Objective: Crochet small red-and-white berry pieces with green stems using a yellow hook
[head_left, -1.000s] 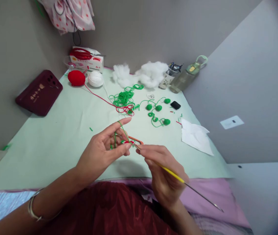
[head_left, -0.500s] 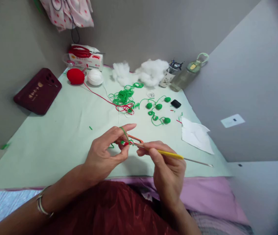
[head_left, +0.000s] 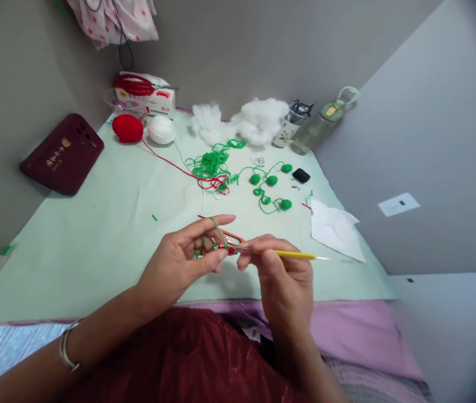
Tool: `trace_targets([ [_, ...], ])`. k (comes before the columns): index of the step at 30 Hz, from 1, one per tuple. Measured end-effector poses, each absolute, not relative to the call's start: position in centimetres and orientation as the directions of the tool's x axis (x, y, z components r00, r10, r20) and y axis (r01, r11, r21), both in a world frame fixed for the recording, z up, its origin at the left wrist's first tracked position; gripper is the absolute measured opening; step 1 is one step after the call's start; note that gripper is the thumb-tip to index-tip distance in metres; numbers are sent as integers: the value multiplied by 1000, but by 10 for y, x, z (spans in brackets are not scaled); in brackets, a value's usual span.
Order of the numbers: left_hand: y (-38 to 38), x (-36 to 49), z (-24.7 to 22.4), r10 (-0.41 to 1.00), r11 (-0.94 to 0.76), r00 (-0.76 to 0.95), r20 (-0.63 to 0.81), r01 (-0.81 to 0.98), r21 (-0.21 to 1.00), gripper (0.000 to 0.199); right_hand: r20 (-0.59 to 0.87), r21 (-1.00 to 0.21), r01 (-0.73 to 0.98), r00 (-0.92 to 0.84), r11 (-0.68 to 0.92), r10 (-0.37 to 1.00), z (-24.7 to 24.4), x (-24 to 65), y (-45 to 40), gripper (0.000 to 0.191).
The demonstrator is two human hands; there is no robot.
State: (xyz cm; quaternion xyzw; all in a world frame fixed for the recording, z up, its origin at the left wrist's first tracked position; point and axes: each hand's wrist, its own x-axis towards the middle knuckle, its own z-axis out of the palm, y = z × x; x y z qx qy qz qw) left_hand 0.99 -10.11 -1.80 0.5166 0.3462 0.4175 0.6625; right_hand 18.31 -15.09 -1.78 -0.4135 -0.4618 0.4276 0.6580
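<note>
My left hand (head_left: pixel 179 254) pinches a small red, white and green crochet piece (head_left: pixel 224 247) between thumb and fingers, and green yarn (head_left: pixel 218 228) loops over its raised index finger. My right hand (head_left: pixel 286 274) grips a crochet hook with a yellow handle (head_left: pixel 294 254); the metal tip meets the piece at my left fingertips. Just behind the fingertips lies an orange-rimmed object (head_left: pixel 234 235), partly hidden. Beyond my hands are tangled green yarn (head_left: pixel 210 162) and several small green crocheted balls, one of them (head_left: pixel 272 180) right of the tangle.
At the back stand a red yarn ball (head_left: pixel 127 129), a white ball (head_left: pixel 161 130), white stuffing (head_left: pixel 260 120), a pen cup (head_left: pixel 286 133) and a bottle (head_left: pixel 319 126). A dark red tablet-like case (head_left: pixel 64 154) is left; white paper (head_left: pixel 334 229) lies right.
The crochet piece has turned, showing more red and white. The hook has tilted closer to level, and my right hand has shifted slightly left. My left thumb has moved slightly right.
</note>
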Motion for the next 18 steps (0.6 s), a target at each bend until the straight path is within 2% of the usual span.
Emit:
trace_targets([
  [2, -102, 11, -20, 894, 238, 437, -100, -274, 932, 43, 372, -922, -22, 237, 388, 898, -23, 180, -149, 16],
  [4, -102, 12, -21, 896, 282, 426, -123, -331, 901, 41, 452, -892, 115, 234, 437, 861, -26, 178, -147, 19],
  [8, -102, 11, -22, 902, 305, 407, -141, -372, 877, 38, 509, -858, 199, 198, 474, 838, -24, 176, -145, 22],
  [11, -102, 11, -20, 902, 318, 403, -155, -378, 870, 42, 545, -823, 293, 167, 487, 822, -22, 175, -146, 24],
  [13, -102, 12, -19, 902, 334, 398, -166, -400, 853, 51, 625, -716, 469, 101, 517, 774, -26, 174, -148, 30],
  [15, -104, 14, -17, 887, 389, 415, -201, -440, 809, 54, 730, -514, 661, 1, 547, 684, -33, 170, -150, 37],
  [17, -105, 16, -16, 853, 471, 460, -248, -472, 745, 50, 801, -362, 746, -57, 559, 596, -39, 167, -150, 41],
  [18, -105, 17, -15, 831, 512, 485, -271, -478, 714, 48, 818, -359, 739, -44, 570, 573, -41, 167, -150, 42],
])
